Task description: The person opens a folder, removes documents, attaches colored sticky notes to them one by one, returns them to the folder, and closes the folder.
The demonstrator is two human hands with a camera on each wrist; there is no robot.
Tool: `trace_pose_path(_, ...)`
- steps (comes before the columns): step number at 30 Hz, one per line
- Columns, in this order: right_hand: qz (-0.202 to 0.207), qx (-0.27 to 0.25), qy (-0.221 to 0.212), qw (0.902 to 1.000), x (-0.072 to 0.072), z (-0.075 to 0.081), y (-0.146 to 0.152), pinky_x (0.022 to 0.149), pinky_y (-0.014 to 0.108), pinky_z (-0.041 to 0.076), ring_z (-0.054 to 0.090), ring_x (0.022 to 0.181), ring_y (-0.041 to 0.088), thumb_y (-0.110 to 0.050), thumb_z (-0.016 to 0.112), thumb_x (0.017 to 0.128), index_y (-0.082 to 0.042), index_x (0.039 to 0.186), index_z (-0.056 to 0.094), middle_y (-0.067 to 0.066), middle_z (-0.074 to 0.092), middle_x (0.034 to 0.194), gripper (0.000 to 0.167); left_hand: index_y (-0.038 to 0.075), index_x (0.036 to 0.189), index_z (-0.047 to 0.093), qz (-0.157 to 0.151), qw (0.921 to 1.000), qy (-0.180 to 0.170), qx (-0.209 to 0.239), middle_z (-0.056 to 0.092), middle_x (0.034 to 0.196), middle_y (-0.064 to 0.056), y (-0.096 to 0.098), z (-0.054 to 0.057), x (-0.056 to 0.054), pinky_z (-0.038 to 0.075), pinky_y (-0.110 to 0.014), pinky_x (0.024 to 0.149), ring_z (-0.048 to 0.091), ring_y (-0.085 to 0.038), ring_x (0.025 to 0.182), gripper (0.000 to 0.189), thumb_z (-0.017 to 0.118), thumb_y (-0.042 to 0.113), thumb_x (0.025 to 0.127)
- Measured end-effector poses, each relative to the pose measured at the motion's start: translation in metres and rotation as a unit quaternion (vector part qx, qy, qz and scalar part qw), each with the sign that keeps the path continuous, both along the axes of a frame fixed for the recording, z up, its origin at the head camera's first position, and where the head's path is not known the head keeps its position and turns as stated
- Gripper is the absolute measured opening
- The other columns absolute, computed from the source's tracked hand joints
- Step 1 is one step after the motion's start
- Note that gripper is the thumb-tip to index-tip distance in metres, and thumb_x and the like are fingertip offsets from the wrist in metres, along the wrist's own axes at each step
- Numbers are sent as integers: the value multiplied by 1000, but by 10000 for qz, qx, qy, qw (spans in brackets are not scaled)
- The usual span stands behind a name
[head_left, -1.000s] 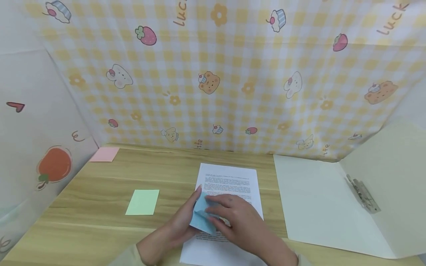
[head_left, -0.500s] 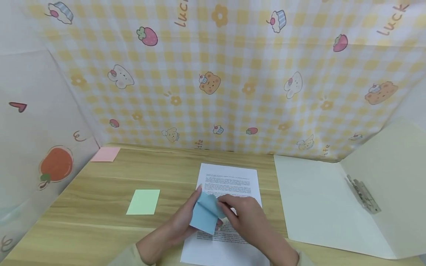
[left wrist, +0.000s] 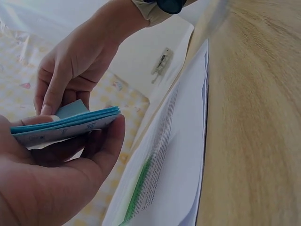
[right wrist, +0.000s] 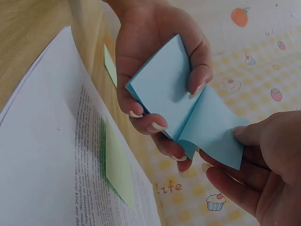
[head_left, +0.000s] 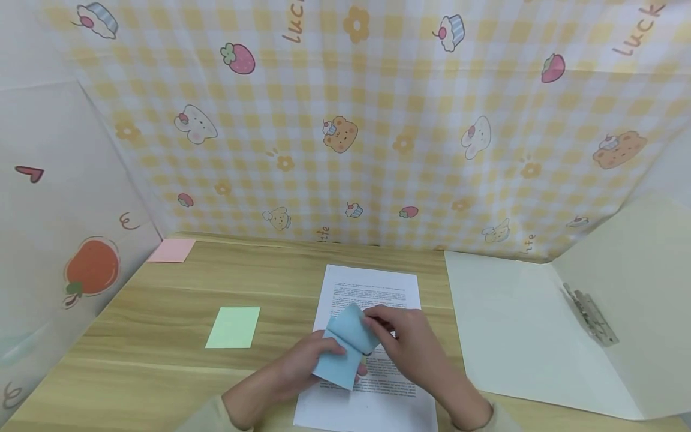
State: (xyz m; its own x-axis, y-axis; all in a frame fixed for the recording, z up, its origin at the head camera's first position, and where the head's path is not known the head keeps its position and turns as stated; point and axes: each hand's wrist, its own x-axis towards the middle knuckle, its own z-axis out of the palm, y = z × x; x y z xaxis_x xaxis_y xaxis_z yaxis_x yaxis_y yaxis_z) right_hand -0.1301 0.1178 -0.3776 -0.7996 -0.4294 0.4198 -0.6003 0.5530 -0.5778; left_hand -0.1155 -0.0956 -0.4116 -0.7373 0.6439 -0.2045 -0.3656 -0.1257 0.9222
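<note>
A pad of blue sticky notes [right wrist: 160, 89] rests in my left hand [head_left: 299, 363], held over the printed pages. My left thumb presses on its top face and the fingers curl beneath. My right hand [head_left: 412, 345] pinches the free edge of the top blue sheet [right wrist: 218, 129] between thumb and fingers. That sheet bends up and away from the pad along a crease, its other edge still against the pad. From the side, the left wrist view shows the pad's layered edge [left wrist: 89, 117] and printed backing.
Beneath the hands lies a stack of printed paper [head_left: 372, 414], with a pale green note [right wrist: 118, 172] on it. A green sticky pad [head_left: 233, 327] and a pink one [head_left: 173, 251] lie to the left. At right, a cream folder [head_left: 518, 336] stands open with a metal clip [head_left: 589, 315].
My right fingers have gone from touching the blue pad to pinching its top sheet and folding it upward. My left thumb has moved from the pad's side onto its face.
</note>
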Motion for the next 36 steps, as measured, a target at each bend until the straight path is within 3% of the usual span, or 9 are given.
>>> trace_pose_path(3, 33, 15, -96, 9999, -1, 1, 2, 69, 16, 58, 70, 78, 3, -6, 69, 94, -7, 103, 77, 4, 79, 97, 12, -3, 155, 22, 32, 10000, -62, -55, 59, 136, -23, 0, 0, 2, 56, -33, 93, 69, -19, 103, 66, 42, 13, 95)
trace_pose_path(8, 128, -20, -194, 9997, -2, 3, 6, 71, 15, 58, 73, 82, 8, -8, 67, 96, -7, 105, 77, 6, 79, 101, 14, 0, 156, 23, -50, 9998, -179, 49, 63, 132, -18, 2, -1, 3, 56, -35, 93, 69, -20, 101, 67, 40, 9, 92)
trace_pose_path(23, 56, -161, -655, 9977, -13, -1, 22, 70, 18, 58, 67, 81, 2, -11, 67, 97, -8, 105, 77, 5, 79, 101, 14, 3, 154, 30, -54, 9991, -375, 203, 67, 122, -13, 8, -6, 6, 57, -36, 90, 69, -21, 98, 67, 42, 8, 88)
trace_pose_path(36, -345, -288, -1029, 9937, -22, 2, 30, 68, 20, 56, 62, 78, 4, -10, 67, 96, -7, 106, 77, 6, 78, 102, 14, 4, 153, 33, -31, 9992, -313, 231, 66, 121, -13, 7, -1, 8, 57, -34, 88, 67, -21, 97, 66, 40, 6, 87)
